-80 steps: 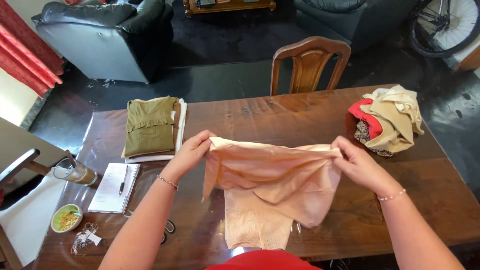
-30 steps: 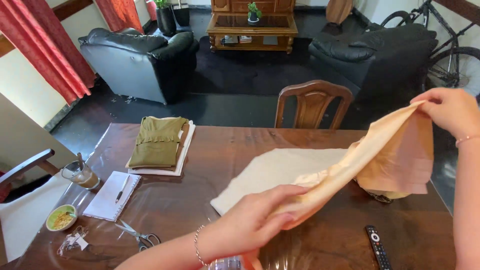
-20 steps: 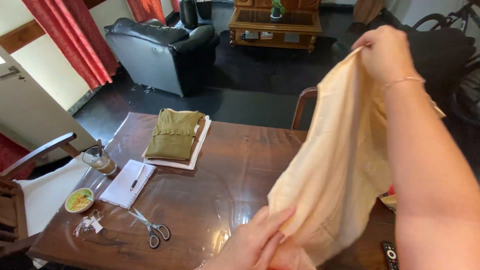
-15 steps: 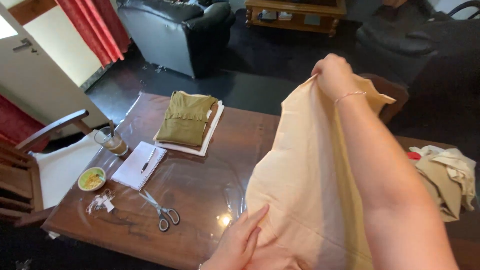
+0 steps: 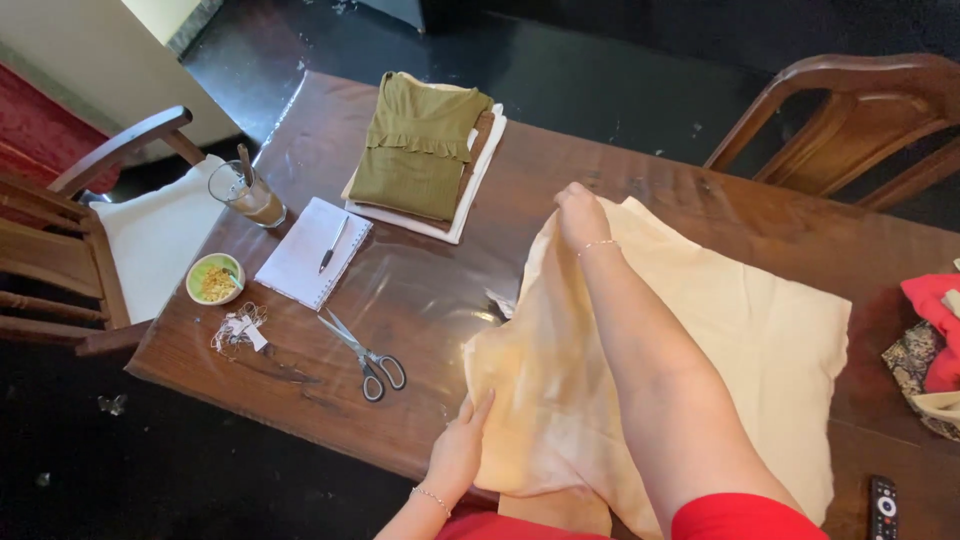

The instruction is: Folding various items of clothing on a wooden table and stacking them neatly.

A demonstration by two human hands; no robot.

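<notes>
A pale peach garment (image 5: 740,330) lies spread on the brown wooden table (image 5: 440,290). My right hand (image 5: 580,212) reaches across it and pinches its far left corner against the tabletop. My left hand (image 5: 458,450) rests at the garment's near left edge by the table's front, fingers together on the cloth. My right forearm covers the middle of the fabric.
A folded olive top on a stack of clothes (image 5: 420,150) lies at the far left. Nearby are a notepad with pen (image 5: 312,252), scissors (image 5: 365,355), a glass (image 5: 246,192), a small green bowl (image 5: 214,278), a clothes pile (image 5: 930,340), a remote (image 5: 884,505) and two chairs.
The garment was held up in the air between both hands; it has come down flat onto the table. My right hand dropped to the cloth's far corner, and the view tilted down.
</notes>
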